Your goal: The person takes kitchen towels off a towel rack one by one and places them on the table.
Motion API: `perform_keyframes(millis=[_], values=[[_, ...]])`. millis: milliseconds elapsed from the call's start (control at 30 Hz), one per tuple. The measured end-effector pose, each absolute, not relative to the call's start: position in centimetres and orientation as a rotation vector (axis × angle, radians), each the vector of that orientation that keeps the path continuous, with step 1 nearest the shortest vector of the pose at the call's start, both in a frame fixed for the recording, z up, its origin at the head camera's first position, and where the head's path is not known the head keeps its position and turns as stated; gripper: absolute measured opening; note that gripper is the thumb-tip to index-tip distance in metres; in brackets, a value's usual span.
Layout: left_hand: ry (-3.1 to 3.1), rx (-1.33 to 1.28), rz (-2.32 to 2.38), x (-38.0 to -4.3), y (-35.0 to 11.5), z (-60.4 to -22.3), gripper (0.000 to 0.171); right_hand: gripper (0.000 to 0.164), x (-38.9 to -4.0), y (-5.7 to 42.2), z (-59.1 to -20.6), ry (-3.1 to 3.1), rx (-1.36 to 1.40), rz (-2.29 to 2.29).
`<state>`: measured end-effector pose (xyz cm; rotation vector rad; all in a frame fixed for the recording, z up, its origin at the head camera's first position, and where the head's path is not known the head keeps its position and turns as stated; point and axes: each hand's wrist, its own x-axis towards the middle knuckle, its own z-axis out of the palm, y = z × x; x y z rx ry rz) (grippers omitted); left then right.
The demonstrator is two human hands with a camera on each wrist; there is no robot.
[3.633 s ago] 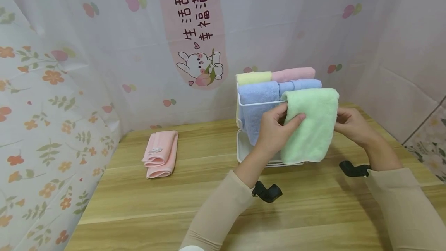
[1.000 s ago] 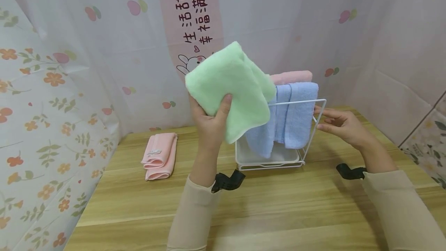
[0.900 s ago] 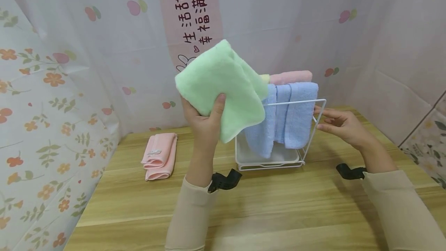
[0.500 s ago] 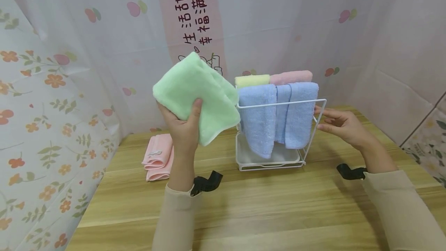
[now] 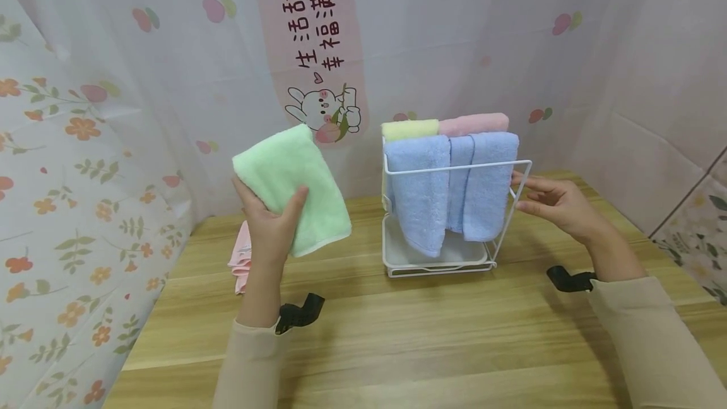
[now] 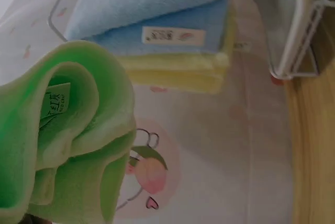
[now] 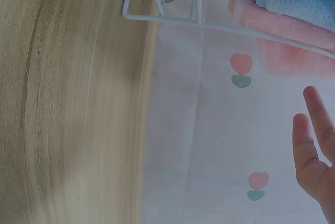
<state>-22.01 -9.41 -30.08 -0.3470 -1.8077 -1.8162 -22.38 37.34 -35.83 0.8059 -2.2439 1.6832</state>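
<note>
Lifted over the table's left half, a folded mint-green towel (image 5: 295, 191) is gripped by my left hand (image 5: 267, 223), thumb on the near face and fingers behind. Its folds and a small label show in the left wrist view. To the right stands a white wire towel rack (image 5: 460, 169). My right hand (image 5: 559, 207) is at the rack's right side bar, thumb against it and index finger behind it; other fingers (image 7: 309, 145) stretch out in the right wrist view. Blue towels (image 5: 420, 197) hang on the rack before a yellow towel (image 5: 410, 130) and a pink towel (image 5: 474, 124).
A folded pink towel (image 5: 241, 264) lies on the wooden table (image 5: 397, 333) at the left, partly hidden behind my left hand. A white tray (image 5: 454, 254) forms the rack's base. A patterned curtain (image 5: 227, 81) hangs behind the table.
The green towel came off the rack's front bar in my left hand and has moved left and down. My right hand has stayed at the rack's right side during the last second.
</note>
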Motion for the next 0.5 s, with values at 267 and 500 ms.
perform_keyframes(millis=[267, 500], values=[[-2.040, -0.486, -1.811, -22.3, -11.8, -31.7, 0.061, 0.046, -22.3, 37.2, -35.8, -2.233, 0.818, 1.702], [-2.294, -0.434, -1.801, -22.8, -13.5, -33.0, 0.065, 0.046, -22.3, 37.2, -35.7, -2.221, 0.818, 1.724]])
